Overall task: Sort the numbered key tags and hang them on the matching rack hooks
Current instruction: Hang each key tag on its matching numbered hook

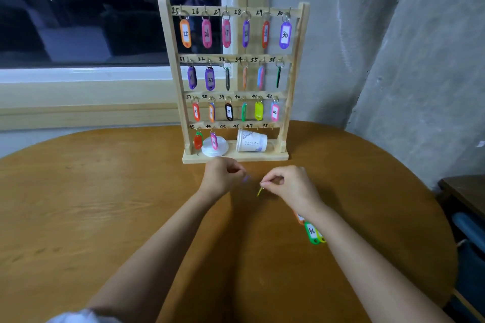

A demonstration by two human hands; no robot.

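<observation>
A wooden rack stands at the table's far edge, its hooks numbered 25 to 48. Tags hang on the upper three rows and on hooks 43 and 44; the other bottom hooks look bare. My right hand pinches the ring of a yellow-green tag that dangles edge-on just above the table. My left hand is closed, with a blurred purple tag at its fingertips. A green tag marked 46 lies on the table beside my right forearm, with an orange tag and a yellow tag partly hidden.
A white paper cup lies on its side on the rack's base, next to a stack of white discs. The round wooden table ends at a window sill on the left and a grey wall on the right. Dark furniture stands at the right.
</observation>
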